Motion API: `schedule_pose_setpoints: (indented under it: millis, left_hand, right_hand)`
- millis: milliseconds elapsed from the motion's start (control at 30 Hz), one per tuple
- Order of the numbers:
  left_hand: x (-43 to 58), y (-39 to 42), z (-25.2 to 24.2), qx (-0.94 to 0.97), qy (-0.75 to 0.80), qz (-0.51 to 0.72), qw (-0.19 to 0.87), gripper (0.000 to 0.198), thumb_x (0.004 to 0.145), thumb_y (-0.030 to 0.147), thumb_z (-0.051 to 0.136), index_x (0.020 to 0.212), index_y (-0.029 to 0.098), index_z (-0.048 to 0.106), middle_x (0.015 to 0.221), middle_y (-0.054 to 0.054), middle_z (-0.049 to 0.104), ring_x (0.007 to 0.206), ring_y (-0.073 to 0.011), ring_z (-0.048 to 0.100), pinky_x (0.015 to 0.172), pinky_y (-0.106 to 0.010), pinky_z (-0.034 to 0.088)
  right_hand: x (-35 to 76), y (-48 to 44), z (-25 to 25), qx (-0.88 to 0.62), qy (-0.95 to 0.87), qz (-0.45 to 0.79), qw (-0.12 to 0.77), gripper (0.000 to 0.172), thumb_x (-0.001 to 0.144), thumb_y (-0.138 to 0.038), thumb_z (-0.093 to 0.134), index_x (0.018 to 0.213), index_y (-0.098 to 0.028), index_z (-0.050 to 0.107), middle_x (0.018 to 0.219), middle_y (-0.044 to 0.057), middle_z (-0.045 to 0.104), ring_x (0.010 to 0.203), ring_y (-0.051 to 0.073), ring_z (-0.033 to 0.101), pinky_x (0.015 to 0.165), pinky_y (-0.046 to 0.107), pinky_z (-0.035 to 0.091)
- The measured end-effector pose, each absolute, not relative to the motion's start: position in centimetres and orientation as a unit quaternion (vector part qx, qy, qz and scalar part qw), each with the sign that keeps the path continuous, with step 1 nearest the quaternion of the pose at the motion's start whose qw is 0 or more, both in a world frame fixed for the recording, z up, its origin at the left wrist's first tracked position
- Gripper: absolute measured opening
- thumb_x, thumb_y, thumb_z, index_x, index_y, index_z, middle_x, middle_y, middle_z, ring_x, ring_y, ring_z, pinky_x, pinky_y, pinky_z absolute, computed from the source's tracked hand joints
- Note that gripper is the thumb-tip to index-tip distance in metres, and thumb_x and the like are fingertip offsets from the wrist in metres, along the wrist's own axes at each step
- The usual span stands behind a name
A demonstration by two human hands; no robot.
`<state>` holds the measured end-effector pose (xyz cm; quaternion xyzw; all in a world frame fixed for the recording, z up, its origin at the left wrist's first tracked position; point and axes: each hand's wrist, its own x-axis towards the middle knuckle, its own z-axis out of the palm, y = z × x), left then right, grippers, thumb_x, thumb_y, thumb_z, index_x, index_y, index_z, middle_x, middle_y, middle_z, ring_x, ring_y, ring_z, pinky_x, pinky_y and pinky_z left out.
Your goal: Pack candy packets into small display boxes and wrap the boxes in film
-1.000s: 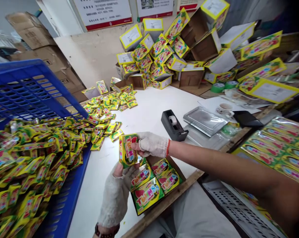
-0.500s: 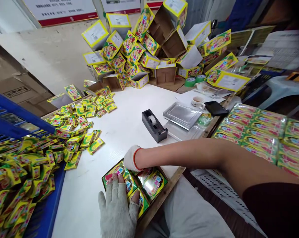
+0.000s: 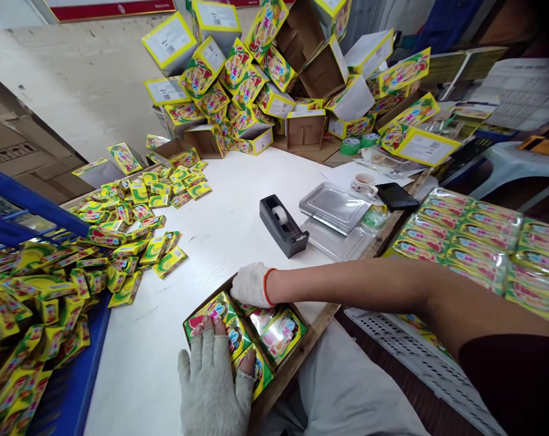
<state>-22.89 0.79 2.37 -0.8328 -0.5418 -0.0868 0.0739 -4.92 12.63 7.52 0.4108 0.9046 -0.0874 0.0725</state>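
My left hand (image 3: pixel 217 375), in a pale knit glove with bare fingertips, lies spread over small yellow-green printed boxes (image 3: pixel 217 310). They sit side by side in a shallow dark-edged tray (image 3: pixel 231 280) at the table's front edge. My right hand (image 3: pixel 251 284), gloved with an orange cuff, reaches over the tray's far corner. Its fingers are curled downward, and what they grip is hidden under the hand. Near it in the tray is a printed box with a shiny top (image 3: pixel 281 334). A black tape dispenser (image 3: pixel 283 227) stands beyond the tray.
Small boxes (image 3: pixel 165 200) lie heaped at left, spilling from a blue crate (image 3: pixel 93 363). Larger cartons (image 3: pixel 238 91) are piled behind. Clear plastic lids (image 3: pixel 336 206), a cup (image 3: pixel 363 183) and a black phone (image 3: pixel 396 196) lie at right. Wrapped packs (image 3: pixel 465 236) stand beside the table.
My right hand has shifted slightly right and up at the tray's far edge, uncovering more of the boxes. My left hand stays nearly in place. The camera view has tilted down a little.
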Motion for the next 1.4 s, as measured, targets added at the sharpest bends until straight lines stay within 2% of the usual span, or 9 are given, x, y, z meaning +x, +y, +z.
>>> schedule_pose_setpoints:
  millis: [100, 300, 500, 600, 767, 967, 1100, 1233, 1400]
  left_hand:
    - [-22.8, 0.7, 2.5, -0.83, -0.546, -0.085, 0.072, 0.072, 0.094, 0.051, 0.037, 0.149, 0.004, 0.031, 0.149, -0.027, 0.041, 0.138, -0.0445, 0.036, 0.105, -0.066, 0.034]
    - [-22.4, 0.5, 3.1, -0.831, -0.544, -0.094, 0.066, 0.07, 0.095, 0.051, 0.036, 0.144, 0.002, 0.039, 0.149, -0.026, 0.043, 0.137, -0.0447, 0.037, 0.104, -0.065, 0.035]
    - [-22.3, 0.3, 3.1, -0.827, -0.547, -0.121, 0.06, 0.069, 0.094, 0.051, 0.038, 0.144, 0.003, 0.04, 0.148, -0.026, 0.044, 0.137, -0.0451, 0.037, 0.104, -0.065, 0.036]
    - [-22.1, 0.4, 3.2, -0.822, -0.555, -0.117, 0.042, 0.068, 0.095, 0.051, 0.037, 0.145, 0.004, 0.04, 0.149, -0.024, 0.043, 0.139, -0.044, 0.035, 0.106, -0.066, 0.033]
    - [-22.0, 0.4, 3.3, -0.821, -0.557, -0.117, 0.033, 0.065, 0.095, 0.05, 0.038, 0.142, 0.005, 0.043, 0.148, -0.024, 0.044, 0.138, -0.044, 0.037, 0.105, -0.066, 0.035]
    - [-21.8, 0.1, 4.0, -0.82, -0.558, -0.117, 0.046, 0.06, 0.095, 0.045, 0.041, 0.138, 0.005, 0.048, 0.148, -0.024, 0.044, 0.139, -0.0422, 0.037, 0.106, -0.065, 0.035]
    - [-21.9, 0.2, 3.8, -0.823, -0.553, -0.112, 0.065, 0.058, 0.096, 0.044, 0.039, 0.137, 0.004, 0.05, 0.147, -0.023, 0.046, 0.138, -0.0423, 0.039, 0.104, -0.065, 0.038]
    - [-21.9, 0.3, 3.2, -0.82, -0.55, -0.133, 0.084, 0.06, 0.095, 0.045, 0.04, 0.137, 0.004, 0.05, 0.148, -0.023, 0.045, 0.138, -0.042, 0.039, 0.105, -0.064, 0.038]
    - [-22.0, 0.5, 3.3, -0.823, -0.553, -0.109, 0.074, 0.058, 0.094, 0.046, 0.041, 0.133, 0.005, 0.055, 0.147, -0.024, 0.046, 0.137, -0.0432, 0.04, 0.104, -0.066, 0.038]
  right_hand:
    - [-4.7, 11.4, 6.7, 0.435, 0.899, -0.029, 0.029, 0.026, 0.092, -0.014, 0.045, 0.097, -0.01, 0.07, 0.109, 0.018, 0.066, 0.1, 0.034, 0.065, 0.07, 0.046, 0.057]
    - [-5.4, 10.7, 5.6, 0.465, 0.884, 0.02, 0.04, 0.024, 0.088, -0.01, 0.047, 0.093, -0.007, 0.07, 0.1, 0.021, 0.062, 0.095, 0.037, 0.063, 0.061, 0.043, 0.054]
    - [-4.9, 9.1, 5.3, 0.479, 0.876, 0.035, 0.045, 0.028, 0.09, -0.01, 0.041, 0.098, -0.006, 0.069, 0.104, 0.023, 0.059, 0.093, 0.034, 0.062, 0.066, 0.044, 0.053]
    - [-4.5, 9.1, 5.2, 0.484, 0.872, 0.019, 0.068, 0.028, 0.089, -0.009, 0.043, 0.096, -0.005, 0.07, 0.109, 0.024, 0.057, 0.097, 0.036, 0.061, 0.065, 0.044, 0.054]
    - [-4.2, 10.8, 6.6, 0.451, 0.886, -0.04, 0.099, 0.02, 0.084, -0.016, 0.06, 0.101, -0.013, 0.07, 0.104, 0.016, 0.063, 0.09, 0.03, 0.063, 0.071, 0.042, 0.056]
    - [-4.6, 11.0, 6.1, 0.444, 0.887, -0.059, 0.114, 0.019, 0.085, -0.018, 0.061, 0.098, -0.01, 0.072, 0.11, 0.02, 0.062, 0.104, 0.033, 0.06, 0.084, 0.045, 0.055]
    - [-4.5, 9.8, 5.0, 0.473, 0.874, -0.058, 0.094, 0.024, 0.087, -0.019, 0.057, 0.106, -0.013, 0.069, 0.112, 0.018, 0.061, 0.102, 0.032, 0.062, 0.079, 0.044, 0.057]
    - [-4.7, 7.9, 4.4, 0.543, 0.834, -0.064, 0.083, 0.046, 0.081, -0.015, 0.062, 0.126, -0.008, 0.057, 0.126, 0.026, 0.054, 0.109, 0.035, 0.061, 0.082, 0.047, 0.058]
    - [-5.5, 7.5, 4.8, 0.567, 0.811, -0.1, 0.1, 0.044, 0.08, -0.013, 0.063, 0.123, -0.004, 0.061, 0.126, 0.03, 0.056, 0.117, 0.038, 0.058, 0.087, 0.05, 0.057]
